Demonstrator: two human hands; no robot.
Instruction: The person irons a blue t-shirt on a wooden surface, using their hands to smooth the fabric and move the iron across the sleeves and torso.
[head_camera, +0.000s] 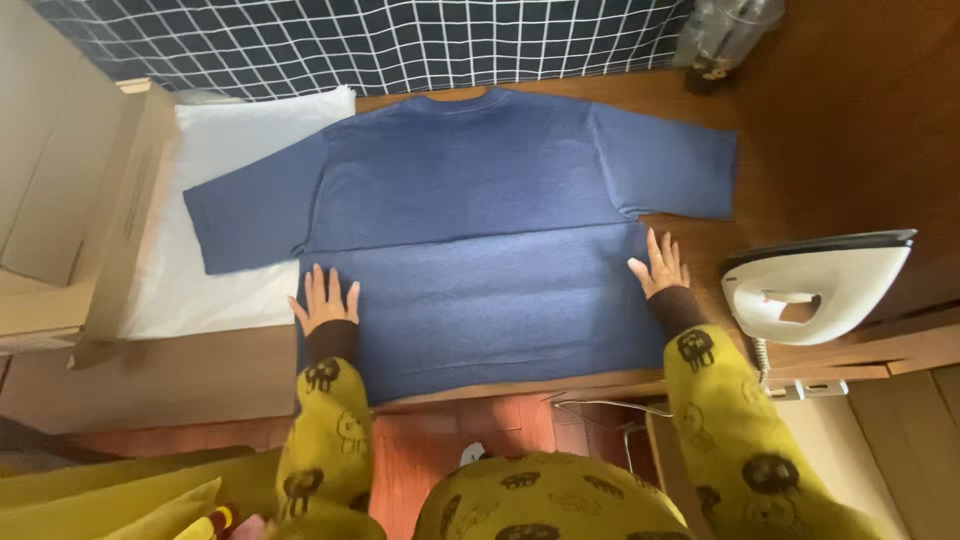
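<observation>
Our left hand (325, 297) lies flat, fingers spread, palm down on the left edge of the blue shirt (470, 230), near its lower hem. It grips nothing, only presses on the cloth. Our right hand (658, 265) does the same on the shirt's right edge, open and splayed, fingertips just on the fabric, holding nothing.

The shirt lies face-down or face-up, we cannot tell which, spread wide on a wooden table (690, 100), collar away from us, both short sleeves out to the sides. A faint crosswise crease runs over it level with the sleeve bottoms.

Left of the shirt, under its left sleeve, lies a white sheet or bag (225, 290). Further left of the shirt stands a cardboard box (90, 210). Beyond the collar hangs a dark checked cloth (380, 40). Right of the shirt, well clear of it, a white iron (815, 280) rests on the table edge. At the far right corner beyond the shirt stands a clear plastic bottle (725, 35).

We judge the step in hand to be smoothing the lower half flat with both palms. The next move, by our reading, calls for even outward pressure from both hands so the hem stays straight, and care that the right hand keeps off the iron.
</observation>
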